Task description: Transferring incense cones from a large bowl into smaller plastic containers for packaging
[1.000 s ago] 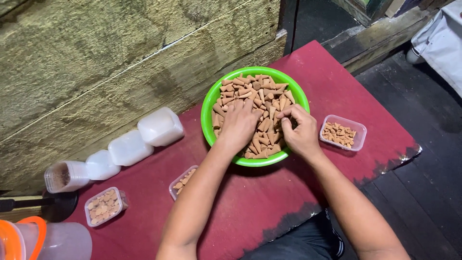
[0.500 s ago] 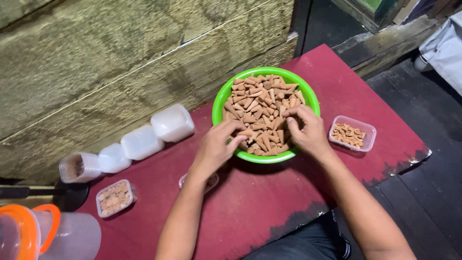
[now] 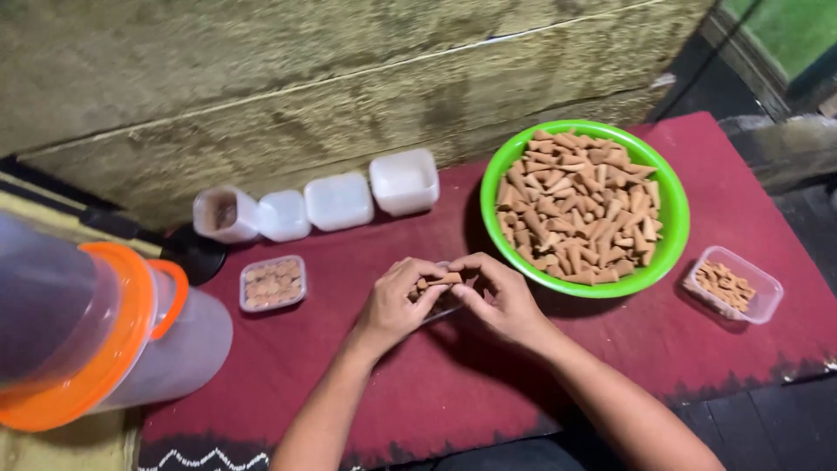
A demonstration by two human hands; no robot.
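Dark red cloth [image 3: 488, 384] over a low table against a rough plastered wall [image 3: 218, 78], that's my whole workspace. Both hands meet over a small clear plastic box [image 3: 446, 305] sitting just in front of me, mostly hidden under my fingers. My left hand [image 3: 392, 305] is curled with the fingertips pressed together around a few brown incense cones [image 3: 445, 280], and my right hand [image 3: 506, 301] pinches the same little bunch from the other side, thumb and forefinger closed on the tips. So the cones are right between both hands, touching the box rim or just above it, hard to say which.

Tip as I see it for doing this bit well: keep the cones lying the same way and lower them in as 1 bunch rather than dropping them, since the points probably chip easily. Holding the box steady with the heel of 1 hand should help too.

Just to my right is the green plastic bowl [image 3: 667, 253] piled with loose cones. Past it, near the cloth's edge, is 1 open box with a few cones [image 3: 732, 285]. On my left there's 1 filled box [image 3: 272, 283], and along the wall 4 white-ish containers [image 3: 338, 201] in a row. Big clear jar with an orange rim [image 3: 105, 344] lies at the far left.
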